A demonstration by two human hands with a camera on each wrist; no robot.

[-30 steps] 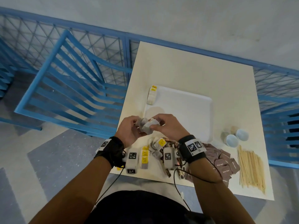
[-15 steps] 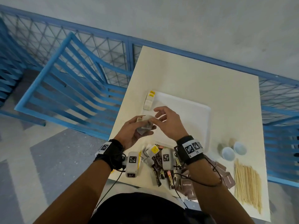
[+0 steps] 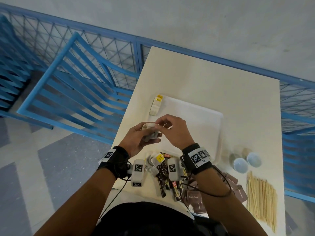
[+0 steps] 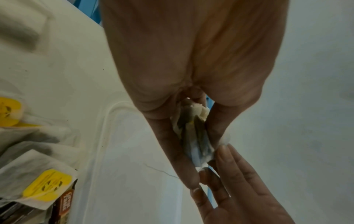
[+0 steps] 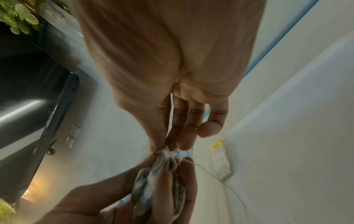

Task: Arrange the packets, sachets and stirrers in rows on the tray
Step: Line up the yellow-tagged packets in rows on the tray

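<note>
fingers (image 3: pixel 150 128) of the left hand (image 3: pixel 136 140) curl round a small bunch of tea bags (image 3: pixel 150 133), held up above the near-left corner of the white tray (image 3: pixel 204 126). right hand (image 3: pixel 172 130) pinches the top edge of one bag, other fingers loose. two tea bags (image 3: pixel 156 105) lie in the tray's far-left corner. stirrers (image 3: pixel 260 200) sit on the desk (image 3: pixel 204 79), far right.

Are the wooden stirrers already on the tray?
No, the wooden stirrers lie in a loose pile on the table, right of the white tray.
</note>
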